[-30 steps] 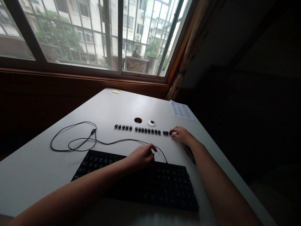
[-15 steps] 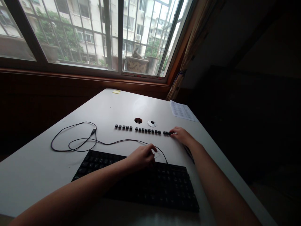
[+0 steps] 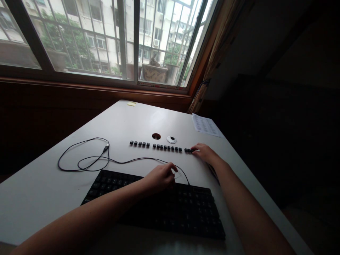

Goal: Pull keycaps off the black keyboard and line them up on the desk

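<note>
A black keyboard (image 3: 204, 207) lies on the white desk, its middle covered by my left forearm. Over its far edge is my left hand (image 3: 163, 176), fingers curled inward; what they hold, if anything, is hidden. Just beside these fingers shows a thin, pale, outlined shape (image 3: 178, 174), too faint to name. Black keycaps (image 3: 161, 146) stand in a line beyond the keyboard, in groups with small gaps. At the line's right end my right hand (image 3: 203, 152) pinches a black keycap (image 3: 192, 150) at the desk surface, close against its neighbours.
The keyboard's black cable (image 3: 127, 162) loops to the left, ending in a USB plug (image 3: 105, 148). Behind the keycaps are a round hole (image 3: 156, 136) and a white ring cover (image 3: 171, 139). A printed sheet (image 3: 205, 124) lies far right, a yellow note (image 3: 131, 104) at the far edge.
My right fingertips have shifted very slightly left with the end keycap, closer to the one beside it. My left hand stays in place.
</note>
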A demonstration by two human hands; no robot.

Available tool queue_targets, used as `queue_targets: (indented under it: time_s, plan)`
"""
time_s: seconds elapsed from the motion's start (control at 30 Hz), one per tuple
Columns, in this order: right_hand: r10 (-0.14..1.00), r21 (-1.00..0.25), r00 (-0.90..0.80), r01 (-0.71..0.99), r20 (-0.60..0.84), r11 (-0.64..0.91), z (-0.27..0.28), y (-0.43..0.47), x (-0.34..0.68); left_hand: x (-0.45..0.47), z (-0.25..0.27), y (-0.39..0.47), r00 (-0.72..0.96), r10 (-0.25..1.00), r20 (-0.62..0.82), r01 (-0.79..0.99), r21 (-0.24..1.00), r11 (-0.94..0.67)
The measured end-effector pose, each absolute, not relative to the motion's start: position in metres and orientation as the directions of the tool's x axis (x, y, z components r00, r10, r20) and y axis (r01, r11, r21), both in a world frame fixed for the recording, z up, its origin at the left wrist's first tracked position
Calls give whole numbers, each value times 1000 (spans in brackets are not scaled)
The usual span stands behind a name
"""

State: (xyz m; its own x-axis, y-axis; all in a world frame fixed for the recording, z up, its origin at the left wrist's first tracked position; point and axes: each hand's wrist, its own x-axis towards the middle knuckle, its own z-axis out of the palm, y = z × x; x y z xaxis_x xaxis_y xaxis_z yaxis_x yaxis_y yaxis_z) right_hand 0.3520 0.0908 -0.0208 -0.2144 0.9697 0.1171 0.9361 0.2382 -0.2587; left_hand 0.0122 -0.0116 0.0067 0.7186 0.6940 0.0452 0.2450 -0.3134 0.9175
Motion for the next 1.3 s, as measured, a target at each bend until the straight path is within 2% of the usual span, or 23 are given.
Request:
queue_targets:
  time_s: [0.83, 1.1, 1.3]
  plan:
    - [970, -260, -201, 937, 140, 232, -14, 85, 348, 12, 7, -12, 715, 698, 47, 247, 916, -316]
    - [948, -240, -188, 938, 256, 251, 0, 72, 344, 13, 1, -10, 714, 698, 43, 238, 924, -300]
    - [898, -240, -200, 920, 393, 310, 17, 28, 325, 12, 2, -9, 714, 698, 46, 244, 919, -309]
